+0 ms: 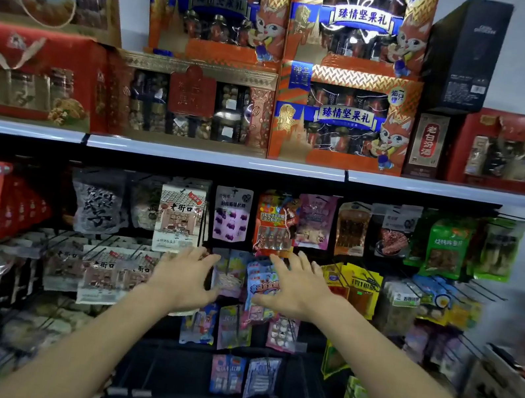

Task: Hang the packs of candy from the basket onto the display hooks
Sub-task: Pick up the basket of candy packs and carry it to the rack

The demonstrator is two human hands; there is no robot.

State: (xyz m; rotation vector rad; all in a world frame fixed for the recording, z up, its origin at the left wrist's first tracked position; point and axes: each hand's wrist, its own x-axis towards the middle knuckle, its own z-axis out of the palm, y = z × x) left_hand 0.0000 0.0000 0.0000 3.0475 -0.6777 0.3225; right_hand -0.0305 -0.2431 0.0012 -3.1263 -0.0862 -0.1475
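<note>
Splaying straight and gripping nothing, the fingers (301, 262) of the right hand (299, 290) and left hand (183, 281) flank a blue pack (260, 282), hanging upright, long axis vertical, at the middle of the rack (156, 365), below the shelf (215, 159).

A: What is this person wearing on the arms?
B: Bare limbs are all that is showing. The left forearm (98, 338) and the right forearm (398, 378) are running bare from the near edge up to the wrists.
A: And further out?
B: The left hand (184, 276) and the right hand (299, 290) are showing bare too.
A: Are nails or marks coming through?
B: Blur is smearing the fingers, so I am not telling.
A: Shape?
B: Both forearms are looking slim, thickening toward the near edge.
</note>
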